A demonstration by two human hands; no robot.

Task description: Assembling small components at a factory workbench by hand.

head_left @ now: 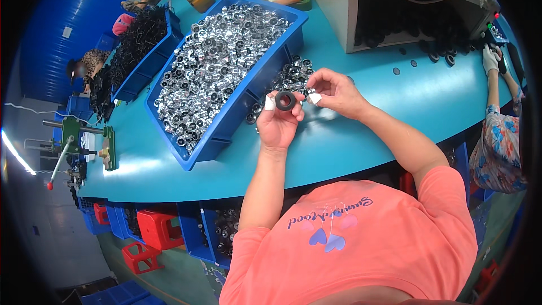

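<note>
My left hand (278,127) holds a black ring-shaped part (278,100) between thumb and fingers, and reddish skin shows through its opening. White wrapping covers the left thumb tip. Just to the right is my right hand (342,97), its fingers curled toward a thumb that also wears white wrapping. Whether a small piece sits between those fingertips I cannot make out. Behind both hands lies a loose pile of silver-and-black round parts (294,73) on the teal table (350,155). A large blue bin (217,147) beside the left hand is heaped with similar shiny parts.
A pale box-like housing (330,0) holds black round pieces, with several more spilled before it. At right, a co-worker's gloved hand (490,59) works near it. Another blue bin (138,82) contains black parts. A green hand press (107,149) stands at left. Red stools (158,229) are below.
</note>
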